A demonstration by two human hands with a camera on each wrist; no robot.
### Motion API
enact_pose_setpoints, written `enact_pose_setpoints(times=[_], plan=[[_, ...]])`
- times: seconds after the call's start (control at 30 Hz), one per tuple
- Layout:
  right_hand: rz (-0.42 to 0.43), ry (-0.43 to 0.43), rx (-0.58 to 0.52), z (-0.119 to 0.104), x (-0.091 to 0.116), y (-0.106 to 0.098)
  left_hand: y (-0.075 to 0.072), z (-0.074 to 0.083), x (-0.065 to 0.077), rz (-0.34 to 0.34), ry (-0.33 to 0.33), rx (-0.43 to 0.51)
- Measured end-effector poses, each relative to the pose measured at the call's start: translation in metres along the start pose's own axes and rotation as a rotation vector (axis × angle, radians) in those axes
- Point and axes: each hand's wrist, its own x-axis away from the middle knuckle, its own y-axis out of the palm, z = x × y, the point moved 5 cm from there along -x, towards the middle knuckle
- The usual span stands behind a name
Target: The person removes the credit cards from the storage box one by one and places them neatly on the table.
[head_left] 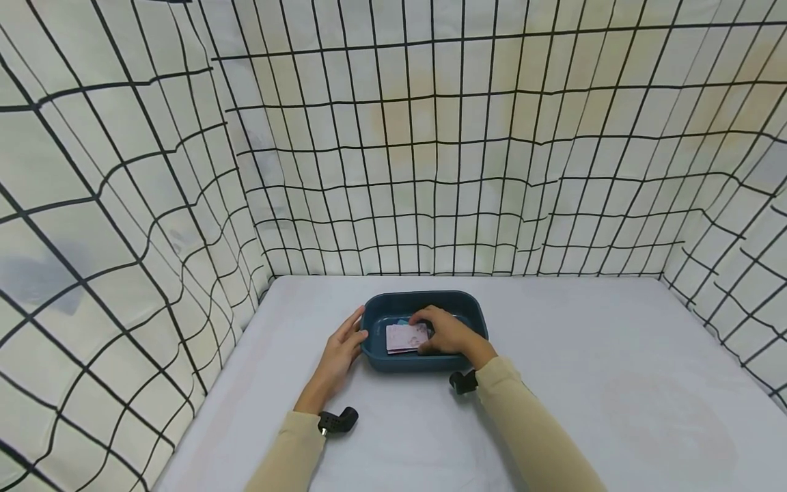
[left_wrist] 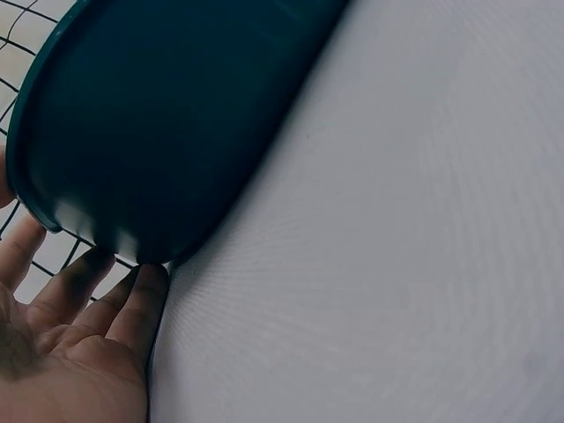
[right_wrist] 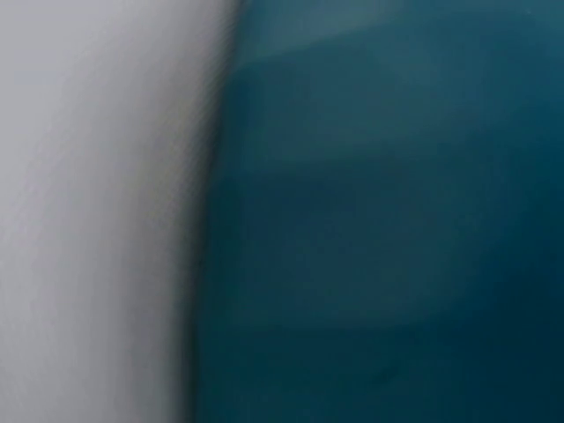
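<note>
L hand (head_left: 339, 355), fingers extended, touches L end of dark-blue, rounded-rect., plastic-looking tray (head_left: 402, 365). R hand (head_left: 453, 335): grip curved at R end of pale-pink, rect., paper-like stack (head_left: 402, 336) inside tray; secure hold: cannot tell. Risk: uneven pressure may fan stack.

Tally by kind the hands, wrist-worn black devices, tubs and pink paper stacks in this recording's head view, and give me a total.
Hands: 2 (left hand, right hand)
Black devices: 2 (left device, right device)
Blue tub: 1
Pink paper stack: 1, its sheets too small to count
Total: 6
</note>
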Motion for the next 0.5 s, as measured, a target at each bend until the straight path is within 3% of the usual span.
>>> enact_pose_setpoints(times=[0.5], plan=[[0.053,-0.018,-0.011,-0.0024,0.0003,-0.0056,0.0008,0.0009,-0.0004,0.004,0.001,0.012]])
